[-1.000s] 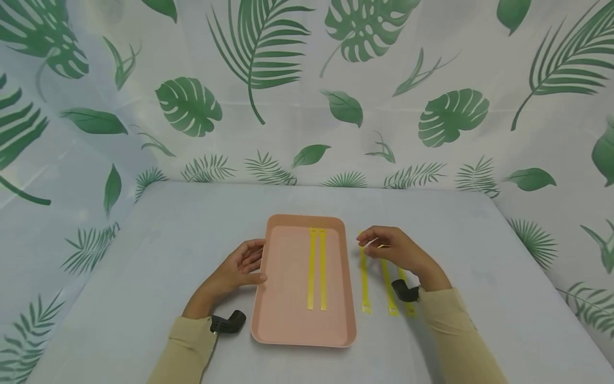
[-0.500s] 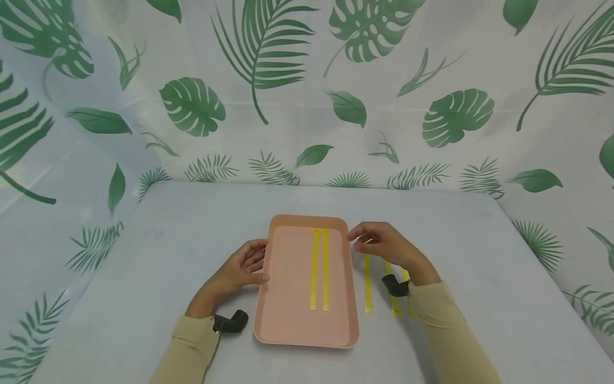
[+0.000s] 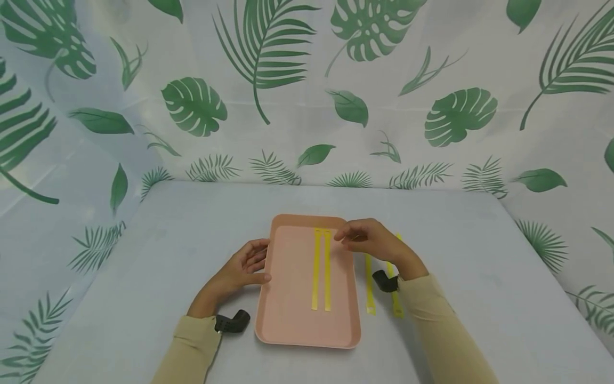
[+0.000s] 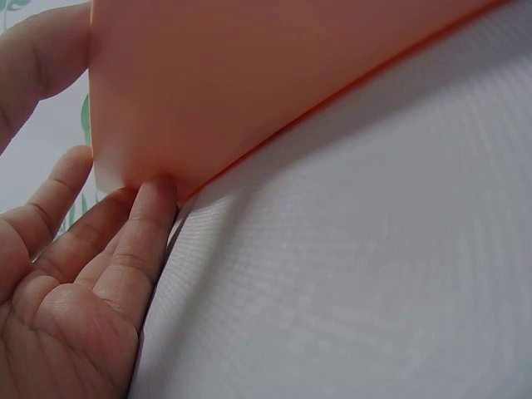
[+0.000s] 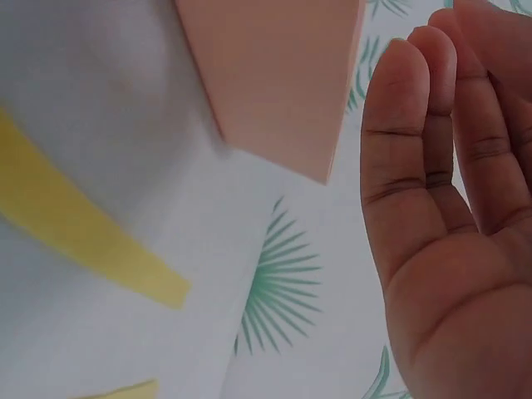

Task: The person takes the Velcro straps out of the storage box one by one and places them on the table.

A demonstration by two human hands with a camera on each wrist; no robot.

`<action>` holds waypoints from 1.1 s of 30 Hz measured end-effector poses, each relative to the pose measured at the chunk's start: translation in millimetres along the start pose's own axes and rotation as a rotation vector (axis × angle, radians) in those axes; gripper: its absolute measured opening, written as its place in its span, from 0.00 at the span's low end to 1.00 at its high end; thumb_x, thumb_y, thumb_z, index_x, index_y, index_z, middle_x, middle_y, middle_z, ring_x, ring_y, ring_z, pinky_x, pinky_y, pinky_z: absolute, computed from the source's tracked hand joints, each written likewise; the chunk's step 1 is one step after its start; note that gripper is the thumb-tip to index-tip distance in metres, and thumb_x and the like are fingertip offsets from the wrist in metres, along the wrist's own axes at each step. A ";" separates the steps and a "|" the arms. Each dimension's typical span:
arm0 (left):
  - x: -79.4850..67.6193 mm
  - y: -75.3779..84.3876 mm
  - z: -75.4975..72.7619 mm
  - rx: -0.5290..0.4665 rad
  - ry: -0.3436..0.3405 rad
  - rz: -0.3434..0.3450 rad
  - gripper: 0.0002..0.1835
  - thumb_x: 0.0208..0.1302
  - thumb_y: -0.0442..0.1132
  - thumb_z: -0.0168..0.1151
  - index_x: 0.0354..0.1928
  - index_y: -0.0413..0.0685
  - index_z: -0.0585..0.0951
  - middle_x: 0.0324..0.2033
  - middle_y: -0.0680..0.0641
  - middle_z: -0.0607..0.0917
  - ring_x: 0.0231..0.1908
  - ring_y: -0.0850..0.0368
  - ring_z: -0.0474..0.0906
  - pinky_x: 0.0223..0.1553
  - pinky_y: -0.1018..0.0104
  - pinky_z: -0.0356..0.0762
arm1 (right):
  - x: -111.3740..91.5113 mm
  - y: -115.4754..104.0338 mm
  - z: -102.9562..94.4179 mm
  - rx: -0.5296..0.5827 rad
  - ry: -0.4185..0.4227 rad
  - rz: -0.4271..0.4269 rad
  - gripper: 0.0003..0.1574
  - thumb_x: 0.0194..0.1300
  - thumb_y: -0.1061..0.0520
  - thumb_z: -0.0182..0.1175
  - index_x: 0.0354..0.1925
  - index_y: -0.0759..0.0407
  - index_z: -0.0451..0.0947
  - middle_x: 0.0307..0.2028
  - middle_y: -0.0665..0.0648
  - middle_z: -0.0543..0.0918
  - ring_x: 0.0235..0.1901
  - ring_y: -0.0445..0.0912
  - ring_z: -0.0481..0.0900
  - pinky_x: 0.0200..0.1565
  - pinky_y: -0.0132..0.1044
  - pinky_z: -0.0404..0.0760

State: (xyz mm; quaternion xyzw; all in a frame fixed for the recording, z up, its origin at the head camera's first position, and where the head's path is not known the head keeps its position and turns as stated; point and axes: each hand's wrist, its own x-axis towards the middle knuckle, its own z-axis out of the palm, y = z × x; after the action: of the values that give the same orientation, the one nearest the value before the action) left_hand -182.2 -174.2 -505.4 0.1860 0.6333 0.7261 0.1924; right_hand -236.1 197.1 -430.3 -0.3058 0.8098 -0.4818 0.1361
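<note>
A pink rectangular tray (image 3: 288, 298) lies on the table, with two flat yellow strips (image 3: 315, 277) side by side in it. My left hand (image 3: 237, 272) holds the tray's left edge, thumb over the rim and fingers against the outer wall. In the left wrist view, the fingertips (image 4: 156, 195) meet the lower edge of the tray wall (image 4: 208, 91). My right hand (image 3: 371, 240) hovers over the tray's upper right rim, fingers loosely bent. The right wrist view shows no strip in its fingers (image 5: 395, 158). More yellow strips (image 3: 369, 288) with slotted ends lie right of the tray, partly hidden by the right forearm.
A white cloth covers the table (image 3: 201, 213). A leaf-patterned sheet (image 3: 297, 106) hangs behind it and along both sides. Each wrist wears a black camera mount (image 3: 232, 321).
My right hand has moved left, from above the loose strips to over the tray's right rim. My left hand keeps its place on the tray. The strips look unmoved.
</note>
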 end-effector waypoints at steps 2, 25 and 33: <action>-0.6 0.1 -0.4 -0.006 0.001 0.002 0.52 0.63 0.30 0.79 0.79 0.22 0.54 0.80 0.22 0.56 0.80 0.24 0.52 0.70 0.70 0.75 | 3.9 -0.4 2.0 0.014 -0.017 -0.011 0.12 0.70 0.76 0.64 0.51 0.75 0.85 0.50 0.75 0.87 0.49 0.58 0.87 0.50 0.29 0.86; 0.5 -3.4 -3.7 -0.026 0.002 -0.012 0.51 0.64 0.30 0.78 0.79 0.24 0.54 0.80 0.24 0.56 0.80 0.26 0.53 0.70 0.67 0.76 | 39.0 1.0 21.1 0.003 -0.152 -0.010 0.13 0.69 0.75 0.65 0.51 0.74 0.85 0.51 0.68 0.88 0.50 0.60 0.86 0.56 0.34 0.86; 1.3 -3.6 -5.0 -0.019 -0.003 -0.014 0.51 0.64 0.31 0.78 0.80 0.26 0.55 0.80 0.25 0.57 0.81 0.27 0.53 0.71 0.67 0.75 | 50.1 7.1 26.8 -0.029 -0.206 -0.063 0.12 0.66 0.76 0.68 0.48 0.73 0.86 0.48 0.66 0.88 0.44 0.53 0.86 0.49 0.34 0.87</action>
State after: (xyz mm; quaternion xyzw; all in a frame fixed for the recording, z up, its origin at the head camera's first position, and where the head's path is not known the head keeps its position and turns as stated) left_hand -185.7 -177.3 -509.6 0.1809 0.6273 0.7306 0.2000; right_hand -263.8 149.6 -446.1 -0.3808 0.7884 -0.4403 0.1988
